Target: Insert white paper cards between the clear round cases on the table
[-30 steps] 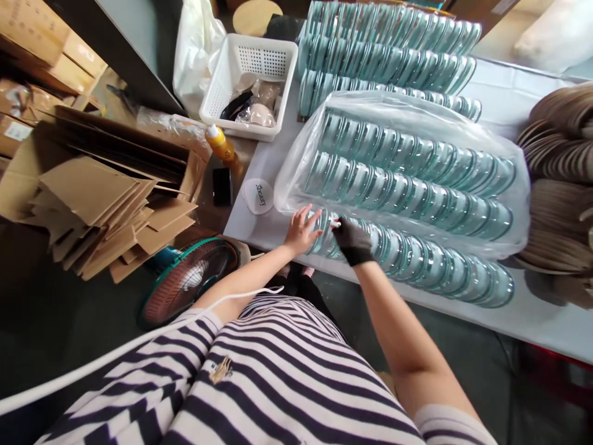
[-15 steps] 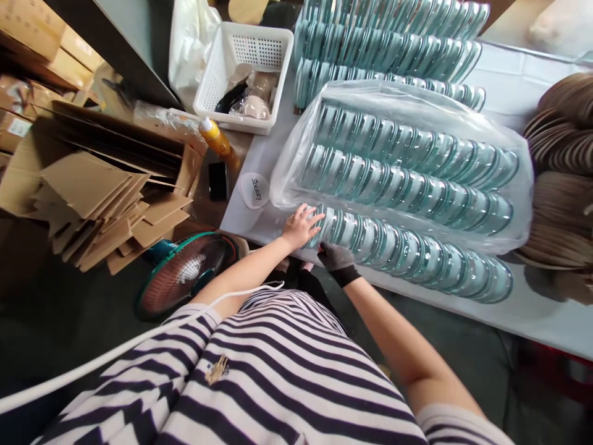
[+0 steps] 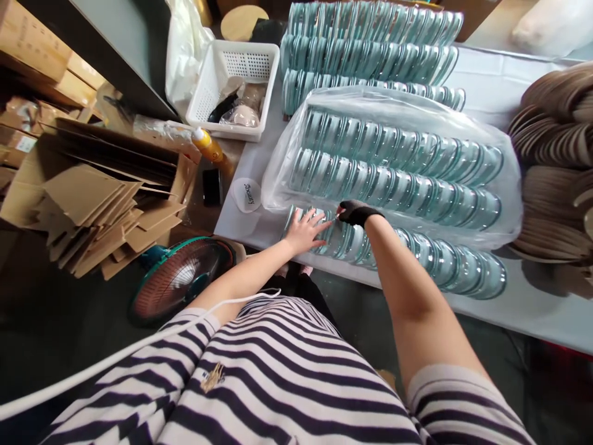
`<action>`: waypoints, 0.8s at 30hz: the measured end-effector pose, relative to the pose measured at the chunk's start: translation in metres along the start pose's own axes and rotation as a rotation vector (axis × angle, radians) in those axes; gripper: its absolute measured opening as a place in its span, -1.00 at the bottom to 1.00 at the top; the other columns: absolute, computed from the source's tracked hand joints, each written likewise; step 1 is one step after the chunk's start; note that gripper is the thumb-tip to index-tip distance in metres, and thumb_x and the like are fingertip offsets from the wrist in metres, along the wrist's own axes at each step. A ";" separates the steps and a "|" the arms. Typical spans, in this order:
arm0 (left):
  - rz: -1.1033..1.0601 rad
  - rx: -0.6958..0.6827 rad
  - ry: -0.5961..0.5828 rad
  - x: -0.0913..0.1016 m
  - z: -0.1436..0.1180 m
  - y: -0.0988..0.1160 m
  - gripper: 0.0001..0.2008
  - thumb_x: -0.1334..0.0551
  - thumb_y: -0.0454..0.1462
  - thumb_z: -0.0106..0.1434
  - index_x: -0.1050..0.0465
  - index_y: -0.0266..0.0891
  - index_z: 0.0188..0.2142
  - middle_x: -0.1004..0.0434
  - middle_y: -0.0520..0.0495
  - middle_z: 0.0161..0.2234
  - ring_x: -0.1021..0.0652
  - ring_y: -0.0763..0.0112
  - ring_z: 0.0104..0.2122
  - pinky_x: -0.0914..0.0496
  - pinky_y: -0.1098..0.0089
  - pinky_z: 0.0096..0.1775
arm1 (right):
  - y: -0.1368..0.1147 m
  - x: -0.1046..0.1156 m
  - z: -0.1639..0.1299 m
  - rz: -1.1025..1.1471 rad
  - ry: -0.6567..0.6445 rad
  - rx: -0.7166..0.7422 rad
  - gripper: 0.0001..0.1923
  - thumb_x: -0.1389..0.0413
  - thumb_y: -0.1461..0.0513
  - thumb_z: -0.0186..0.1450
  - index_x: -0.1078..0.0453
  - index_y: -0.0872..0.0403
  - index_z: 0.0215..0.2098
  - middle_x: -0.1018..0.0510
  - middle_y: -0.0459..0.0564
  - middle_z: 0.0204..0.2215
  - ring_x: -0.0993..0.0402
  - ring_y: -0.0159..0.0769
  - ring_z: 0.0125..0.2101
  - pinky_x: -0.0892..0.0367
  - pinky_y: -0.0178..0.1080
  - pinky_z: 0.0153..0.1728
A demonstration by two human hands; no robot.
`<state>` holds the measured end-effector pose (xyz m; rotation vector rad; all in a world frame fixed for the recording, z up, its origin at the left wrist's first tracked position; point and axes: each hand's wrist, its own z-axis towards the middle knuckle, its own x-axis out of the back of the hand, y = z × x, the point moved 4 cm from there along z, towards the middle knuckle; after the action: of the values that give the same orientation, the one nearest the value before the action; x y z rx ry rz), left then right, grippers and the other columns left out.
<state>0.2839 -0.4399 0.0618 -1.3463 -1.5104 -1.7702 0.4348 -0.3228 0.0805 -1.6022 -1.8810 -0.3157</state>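
Observation:
My bare left hand [image 3: 306, 232] lies with fingers spread over the left end of the front row of round glass discs [image 3: 424, 252], which stand on edge, closely packed. My right hand [image 3: 356, 213], in a dark glove, is at the back edge of the same row, just right of my left fingertips. Its fingers are curled together, and what they pinch, if anything, is too small to make out. Behind my hands, two more rows of discs [image 3: 393, 185] lie inside a clear plastic bag [image 3: 282, 167].
On the white table [image 3: 365, 278], more disc rows [image 3: 370, 59] stand at the back. Brown discs [image 3: 546, 204] are stacked at right. At left are a printed round piece [image 3: 246, 195], white basket [image 3: 271, 80], yellow bottle [image 3: 208, 147], phone [image 3: 212, 187], cardboard [image 3: 83, 191] and fan [image 3: 180, 278].
My right hand has moved from the front edge of the row, up and over to its back edge. My left hand has spread its fingers at the row's left end. The view has shifted slightly.

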 end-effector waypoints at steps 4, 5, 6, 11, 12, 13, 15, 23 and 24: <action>0.021 0.000 0.000 -0.004 0.000 -0.004 -0.35 -0.30 -0.01 0.20 -0.26 0.08 0.27 -0.19 -0.13 0.33 -0.07 -0.08 0.35 0.41 -0.18 0.29 | -0.021 0.003 0.007 -0.228 0.028 0.093 -0.65 -0.13 0.22 0.23 -0.49 0.11 -0.03 -0.59 0.17 -0.14 -0.53 -0.11 -0.18 -0.37 -0.21 -0.20; 0.030 -0.001 0.000 -0.003 0.000 -0.005 -0.35 -0.30 -0.01 0.20 -0.26 0.08 0.27 -0.19 -0.13 0.32 -0.07 -0.09 0.35 0.41 -0.19 0.29 | -0.027 0.002 0.006 -0.290 0.042 0.122 -0.63 -0.13 0.21 0.24 -0.48 0.11 0.01 -0.58 0.20 -0.11 -0.53 -0.07 -0.13 -0.38 -0.17 -0.18; 0.045 -0.003 -0.007 -0.003 0.001 -0.004 -0.35 -0.29 -0.01 0.20 -0.26 0.07 0.28 -0.19 -0.13 0.33 -0.07 -0.09 0.35 0.40 -0.19 0.29 | -0.032 0.000 0.004 -0.341 0.051 0.150 -0.61 -0.12 0.22 0.26 -0.46 0.11 0.04 -0.57 0.22 -0.08 -0.52 -0.04 -0.10 -0.38 -0.15 -0.16; 0.177 0.014 -0.090 0.004 0.002 0.001 -0.34 -0.21 0.05 0.25 -0.18 0.08 0.31 -0.16 -0.06 0.34 -0.06 -0.02 0.36 0.27 -0.19 0.31 | -0.036 -0.010 -0.014 -0.525 0.150 0.231 -0.65 0.05 0.27 0.36 -0.47 0.09 0.02 -0.56 0.24 -0.05 -0.49 0.04 -0.03 -0.36 -0.03 -0.12; 0.204 0.022 -0.102 0.005 0.001 0.002 -0.35 -0.19 0.05 0.26 -0.17 0.08 0.32 -0.15 -0.04 0.35 -0.06 0.00 0.36 0.24 -0.18 0.31 | -0.033 -0.016 -0.022 -0.513 0.189 0.242 -0.64 0.08 0.25 0.38 -0.45 0.08 0.04 -0.57 0.24 -0.07 -0.51 0.02 -0.05 -0.35 -0.04 -0.13; 0.227 0.029 -0.109 0.006 0.001 0.002 -0.35 -0.17 0.06 0.27 -0.16 0.09 0.32 -0.15 -0.03 0.35 -0.06 0.01 0.36 0.20 -0.18 0.31 | -0.029 -0.027 -0.030 -0.489 0.221 0.257 -0.63 0.09 0.22 0.39 -0.42 0.06 0.08 -0.58 0.23 -0.09 -0.52 0.00 -0.09 -0.35 -0.07 -0.15; 0.257 0.032 -0.115 0.007 0.000 0.004 -0.35 -0.14 0.08 0.28 -0.15 0.10 0.32 -0.15 -0.01 0.35 -0.06 0.01 0.36 0.17 -0.17 0.31 | -0.022 -0.059 -0.048 -0.428 0.253 0.281 -0.59 0.11 0.16 0.41 -0.35 0.03 0.15 -0.59 0.22 -0.14 -0.54 -0.04 -0.15 -0.34 -0.13 -0.19; 0.271 0.049 -0.139 0.007 -0.003 0.005 -0.35 -0.14 0.07 0.29 -0.12 0.08 0.33 -0.12 -0.02 0.36 -0.04 0.00 0.37 0.18 -0.16 0.32 | -0.032 -0.183 -0.067 -0.158 0.130 0.168 -0.62 0.14 0.22 0.42 -0.43 0.06 0.05 -0.60 0.21 -0.14 -0.54 -0.08 -0.17 -0.30 -0.20 -0.23; 0.271 0.048 -0.139 0.008 -0.001 0.007 -0.35 -0.15 0.06 0.28 -0.14 0.06 0.33 -0.09 -0.03 0.37 -0.03 -0.01 0.37 0.18 -0.17 0.32 | -0.028 -0.179 -0.068 -0.138 0.137 0.155 -0.63 0.14 0.21 0.43 -0.44 0.05 0.03 -0.60 0.18 -0.13 -0.54 -0.10 -0.18 -0.30 -0.22 -0.25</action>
<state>0.2859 -0.4412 0.0725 -1.5939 -1.3551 -1.4913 0.4385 -0.5102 0.0305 -1.3186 -1.8664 -0.3217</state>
